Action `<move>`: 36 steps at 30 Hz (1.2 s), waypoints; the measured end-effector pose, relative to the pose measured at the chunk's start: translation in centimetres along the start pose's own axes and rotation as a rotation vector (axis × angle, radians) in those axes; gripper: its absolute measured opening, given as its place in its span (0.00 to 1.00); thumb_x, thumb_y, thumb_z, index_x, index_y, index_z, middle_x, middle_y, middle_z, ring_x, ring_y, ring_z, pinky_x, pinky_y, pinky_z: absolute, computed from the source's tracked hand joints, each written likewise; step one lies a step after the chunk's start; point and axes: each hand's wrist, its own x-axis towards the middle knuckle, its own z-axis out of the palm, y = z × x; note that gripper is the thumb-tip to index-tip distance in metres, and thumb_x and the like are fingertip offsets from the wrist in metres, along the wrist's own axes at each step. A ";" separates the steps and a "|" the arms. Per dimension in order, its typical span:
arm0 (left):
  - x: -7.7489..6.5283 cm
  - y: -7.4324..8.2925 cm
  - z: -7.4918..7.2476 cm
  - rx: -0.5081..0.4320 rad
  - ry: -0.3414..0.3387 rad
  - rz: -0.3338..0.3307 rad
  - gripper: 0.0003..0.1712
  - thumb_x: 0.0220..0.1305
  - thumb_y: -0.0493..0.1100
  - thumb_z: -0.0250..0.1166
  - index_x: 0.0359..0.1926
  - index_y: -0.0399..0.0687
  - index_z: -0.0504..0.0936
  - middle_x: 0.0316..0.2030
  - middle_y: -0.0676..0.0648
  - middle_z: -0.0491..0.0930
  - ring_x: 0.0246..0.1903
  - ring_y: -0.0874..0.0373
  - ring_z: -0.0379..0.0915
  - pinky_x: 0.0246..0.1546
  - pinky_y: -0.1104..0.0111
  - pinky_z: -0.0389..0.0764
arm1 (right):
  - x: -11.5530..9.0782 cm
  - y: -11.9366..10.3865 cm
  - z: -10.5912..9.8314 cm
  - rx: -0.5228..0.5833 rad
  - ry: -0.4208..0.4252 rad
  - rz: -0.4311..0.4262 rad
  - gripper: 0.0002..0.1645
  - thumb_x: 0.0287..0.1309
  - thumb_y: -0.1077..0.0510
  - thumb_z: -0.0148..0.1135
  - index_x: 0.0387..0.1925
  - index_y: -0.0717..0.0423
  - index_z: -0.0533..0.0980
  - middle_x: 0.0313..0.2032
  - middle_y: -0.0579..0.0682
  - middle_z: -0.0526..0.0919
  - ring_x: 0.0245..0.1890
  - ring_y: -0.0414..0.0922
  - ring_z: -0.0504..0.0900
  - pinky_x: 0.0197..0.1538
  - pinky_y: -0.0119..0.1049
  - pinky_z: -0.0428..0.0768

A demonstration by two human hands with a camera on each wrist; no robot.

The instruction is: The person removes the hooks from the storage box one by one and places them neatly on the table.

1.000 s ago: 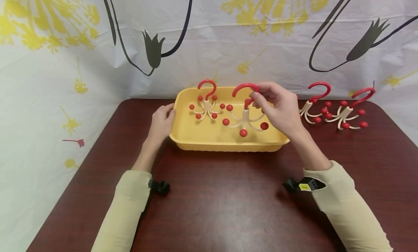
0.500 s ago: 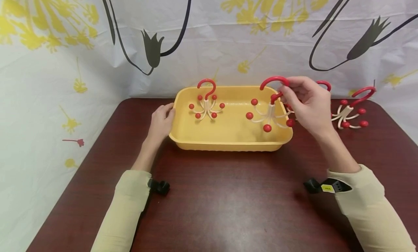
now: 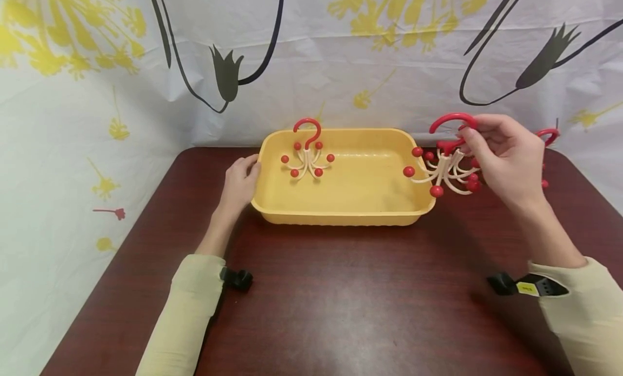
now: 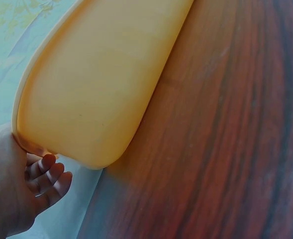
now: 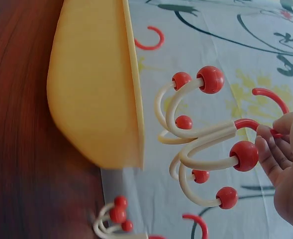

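In the head view my right hand pinches the red hook of a cream multi-arm hanger with red ball tips. The right wrist view shows this same hanger hanging in the air, its arms spread. It is over the right end of a yellow basin. At the basin's left end, my left hand grips the rim, with its fingers curled at the outside of the wall. A second hanger of the same kind stands upright inside the basin, toward its left.
Right of the basin, another hanger stands largely hidden behind the held one. Past my right hand, the red hook of one more hanger shows. A patterned cloth rises behind the dark wooden table.
My right hand has carried the hanger rightward, from above the basin's middle to its right end, where it overlaps the hangers on the table. My left hand has stayed at the rim.
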 end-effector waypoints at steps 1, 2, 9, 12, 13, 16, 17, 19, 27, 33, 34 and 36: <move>0.0 0.0 0.0 0.000 0.000 0.001 0.23 0.77 0.41 0.52 0.65 0.31 0.75 0.47 0.33 0.78 0.46 0.43 0.74 0.51 0.53 0.77 | 0.0 0.1 -0.4 0.001 0.009 0.004 0.14 0.60 0.73 0.64 0.48 0.74 0.80 0.35 0.41 0.86 0.27 0.35 0.82 0.36 0.19 0.79; 0.0 0.0 0.0 -0.001 0.002 0.001 0.23 0.77 0.41 0.52 0.65 0.31 0.75 0.47 0.33 0.78 0.46 0.43 0.74 0.51 0.53 0.77 | -0.1 0.3 -0.8 0.002 0.018 0.003 0.14 0.59 0.73 0.64 0.48 0.75 0.80 0.35 0.41 0.87 0.27 0.35 0.82 0.36 0.19 0.79; 0.0 0.0 0.0 0.005 0.008 0.004 0.23 0.77 0.41 0.52 0.65 0.31 0.75 0.50 0.32 0.78 0.50 0.42 0.74 0.55 0.52 0.75 | -0.6 1.1 -3.4 -0.058 0.049 0.027 0.15 0.61 0.71 0.64 0.50 0.72 0.81 0.35 0.38 0.86 0.27 0.32 0.82 0.37 0.17 0.79; -0.1 0.0 0.0 -0.003 0.009 0.007 0.23 0.77 0.41 0.53 0.64 0.31 0.76 0.51 0.32 0.78 0.49 0.42 0.74 0.54 0.52 0.75 | -0.8 1.5 -4.5 -0.114 0.061 0.059 0.15 0.62 0.69 0.64 0.51 0.67 0.81 0.36 0.36 0.85 0.28 0.32 0.81 0.38 0.16 0.77; -0.1 0.0 0.0 -0.005 0.010 0.009 0.23 0.77 0.41 0.53 0.64 0.31 0.76 0.51 0.32 0.78 0.49 0.42 0.74 0.54 0.52 0.75 | -0.9 1.6 -4.8 -0.139 0.064 0.073 0.15 0.63 0.69 0.64 0.51 0.65 0.82 0.36 0.34 0.85 0.29 0.31 0.81 0.39 0.15 0.77; -0.2 0.0 0.0 -0.008 0.013 0.013 0.23 0.76 0.40 0.52 0.64 0.30 0.76 0.50 0.32 0.78 0.48 0.41 0.74 0.53 0.51 0.75 | -1.1 1.9 -5.8 -0.175 0.075 0.112 0.15 0.63 0.68 0.63 0.52 0.61 0.82 0.38 0.32 0.84 0.29 0.30 0.80 0.40 0.15 0.76; -0.2 0.0 0.0 -0.006 0.016 0.015 0.23 0.76 0.40 0.52 0.64 0.30 0.76 0.50 0.32 0.78 0.49 0.41 0.74 0.53 0.51 0.75 | -1.2 2.0 -6.2 -0.185 0.079 0.124 0.15 0.64 0.68 0.63 0.52 0.59 0.82 0.38 0.32 0.84 0.29 0.30 0.80 0.40 0.15 0.76; -0.2 0.0 0.1 -0.003 0.027 0.019 0.23 0.76 0.40 0.52 0.63 0.30 0.76 0.50 0.32 0.78 0.48 0.42 0.74 0.53 0.52 0.75 | -1.4 2.3 -6.8 -0.203 0.087 0.149 0.16 0.64 0.67 0.63 0.52 0.56 0.82 0.37 0.32 0.84 0.29 0.29 0.80 0.38 0.14 0.76; -0.1 0.1 0.1 -0.004 0.022 0.016 0.23 0.76 0.40 0.52 0.64 0.30 0.76 0.49 0.32 0.78 0.48 0.41 0.74 0.53 0.52 0.76 | -2.1 3.9 -9.5 0.074 0.156 0.278 0.13 0.66 0.68 0.61 0.50 0.55 0.80 0.34 0.42 0.86 0.26 0.32 0.82 0.26 0.17 0.77; 0.0 0.0 0.0 -0.004 0.016 0.003 0.23 0.77 0.41 0.52 0.64 0.31 0.76 0.51 0.32 0.78 0.50 0.42 0.74 0.55 0.52 0.76 | -2.8 5.4 -10.9 0.048 0.218 0.245 0.14 0.67 0.69 0.59 0.51 0.58 0.80 0.33 0.39 0.86 0.25 0.30 0.82 0.28 0.15 0.75; 0.0 0.0 0.1 -0.006 0.015 0.000 0.23 0.77 0.41 0.52 0.64 0.31 0.76 0.51 0.33 0.78 0.50 0.42 0.74 0.54 0.53 0.76 | -2.9 5.7 -11.1 0.074 0.224 0.243 0.14 0.67 0.69 0.58 0.51 0.59 0.80 0.33 0.40 0.86 0.25 0.31 0.82 0.28 0.15 0.75; -0.1 0.0 0.1 -0.006 0.015 -0.001 0.23 0.77 0.41 0.52 0.64 0.31 0.76 0.51 0.33 0.78 0.50 0.42 0.74 0.55 0.53 0.76 | -3.2 6.1 -11.5 0.126 0.240 0.262 0.13 0.67 0.70 0.58 0.50 0.59 0.80 0.33 0.42 0.87 0.25 0.32 0.83 0.25 0.16 0.75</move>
